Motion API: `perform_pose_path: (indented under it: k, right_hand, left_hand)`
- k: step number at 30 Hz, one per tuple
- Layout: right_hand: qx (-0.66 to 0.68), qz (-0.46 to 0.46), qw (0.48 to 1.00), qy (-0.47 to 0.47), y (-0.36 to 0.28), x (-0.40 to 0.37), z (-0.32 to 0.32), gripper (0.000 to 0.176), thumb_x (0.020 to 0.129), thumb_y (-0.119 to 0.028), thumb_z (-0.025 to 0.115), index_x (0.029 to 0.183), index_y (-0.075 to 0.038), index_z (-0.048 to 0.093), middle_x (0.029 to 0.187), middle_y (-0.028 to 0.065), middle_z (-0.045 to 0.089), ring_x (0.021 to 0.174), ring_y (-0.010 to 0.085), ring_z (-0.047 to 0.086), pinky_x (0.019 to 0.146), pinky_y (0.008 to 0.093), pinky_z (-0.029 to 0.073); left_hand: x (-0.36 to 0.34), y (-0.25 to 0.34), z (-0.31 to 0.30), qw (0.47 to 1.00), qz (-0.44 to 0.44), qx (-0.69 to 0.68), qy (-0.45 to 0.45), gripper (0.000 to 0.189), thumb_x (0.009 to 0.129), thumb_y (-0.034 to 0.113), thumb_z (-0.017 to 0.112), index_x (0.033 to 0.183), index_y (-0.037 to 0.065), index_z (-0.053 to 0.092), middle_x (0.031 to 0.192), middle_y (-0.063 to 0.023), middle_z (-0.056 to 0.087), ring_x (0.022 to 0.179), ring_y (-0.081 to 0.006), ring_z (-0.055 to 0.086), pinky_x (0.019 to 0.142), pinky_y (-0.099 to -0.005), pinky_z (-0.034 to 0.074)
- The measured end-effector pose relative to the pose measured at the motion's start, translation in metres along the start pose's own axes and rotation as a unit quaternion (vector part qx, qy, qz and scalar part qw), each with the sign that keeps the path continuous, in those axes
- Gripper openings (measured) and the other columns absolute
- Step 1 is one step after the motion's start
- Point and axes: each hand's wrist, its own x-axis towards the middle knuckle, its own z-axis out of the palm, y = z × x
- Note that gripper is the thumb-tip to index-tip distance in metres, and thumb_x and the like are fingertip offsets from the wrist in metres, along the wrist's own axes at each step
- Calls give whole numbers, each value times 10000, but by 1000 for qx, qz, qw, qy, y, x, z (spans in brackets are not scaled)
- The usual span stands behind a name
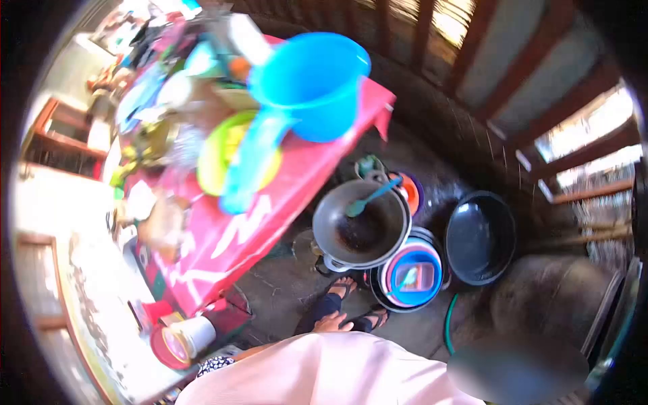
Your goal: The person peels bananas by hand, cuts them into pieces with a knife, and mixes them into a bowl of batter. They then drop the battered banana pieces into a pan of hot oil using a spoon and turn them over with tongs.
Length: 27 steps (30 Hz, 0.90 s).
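One hand [333, 322] by feet [343, 287], grip indiscernible; wok [361, 226] with spoon [371, 198], stacked basins [412, 277] ahead.

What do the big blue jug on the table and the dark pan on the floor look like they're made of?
Blue jug: likely plastic, going by its even bright colour and smooth, slightly glossy wall. Dark pan: probably metal, with a dull grey rim and a blackened inside.
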Motion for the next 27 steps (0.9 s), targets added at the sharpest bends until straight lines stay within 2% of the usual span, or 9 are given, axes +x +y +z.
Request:
perform_pose_path:
  k: [2,4,11,14,16,20,25,26,27]
  right_hand:
    - [-162,115,978,-63,-18,-21,-35,252,712,-285,594,811,-53,595,739,185,606,712,352,595,653,432,468]
    - [-224,129,963,-72,-36,-27,-63,253,714,-288,590,805,-52,597,740,186,605,715,353,594,655,433,468]
    - [-322,-25,946,-25,-135,6,-144,261,722,-300,577,785,-48,606,742,191,605,724,357,593,661,434,468]
    - [-320,-126,939,-17,-257,-14,-153,250,733,-290,566,782,-50,614,749,197,603,730,358,591,660,432,469]
    - [-319,-231,919,-25,-332,-18,-138,220,757,-253,543,761,-50,628,759,204,601,738,359,588,650,423,470]
    - [-304,-257,915,-57,-456,-47,-85,240,759,-275,586,773,-41,633,745,171,614,728,314,607,644,383,470]
    - [-182,-295,934,-84,-603,-100,10,274,787,-290,595,733,-22,593,575,128,573,512,266,561,500,357,422]
    - [-139,-345,925,-74,-622,-99,33,232,795,-227,605,714,-10,585,509,66,530,456,130,500,440,284,383]
    - [-144,-344,925,-75,-643,-99,53,209,791,-212,589,757,-7,571,580,144,560,528,280,567,511,361,428]
  left_hand:
    - [-25,2,-3,1000,23,-4,3,762,756,669,357,1322,159,319,1390,-141,225,1273,-345,209,997,-515,207]
    - [-60,10,-15,998,44,-28,32,749,767,660,349,1322,158,319,1392,-131,226,1271,-343,213,997,-514,209]
    - [-167,0,-52,983,82,-84,143,657,837,578,310,1309,121,339,1373,-153,259,1259,-348,231,1025,-420,213]
    - [-177,-41,-55,975,43,-96,194,657,829,563,350,1306,112,340,1373,-153,258,1247,-353,254,1023,-412,226]
    - [-190,-74,-63,974,12,-112,195,664,822,562,366,1309,111,335,1375,-153,255,1247,-356,253,1020,-416,230]
    - [-195,-162,-76,966,-117,-152,174,616,795,521,436,1288,156,379,1363,-123,288,1236,-328,289,994,-438,280]
    - [-204,-278,-107,928,-129,-232,259,495,786,411,506,1162,89,518,1206,-161,477,1120,-314,446,945,-380,356]
    - [-219,-289,-122,913,-142,-248,292,465,788,390,505,1116,63,546,1142,-176,520,1081,-302,481,923,-364,376]
    - [-219,-310,-127,895,-137,-258,336,436,792,365,510,1096,57,558,1104,-165,548,1050,-298,506,908,-362,389]
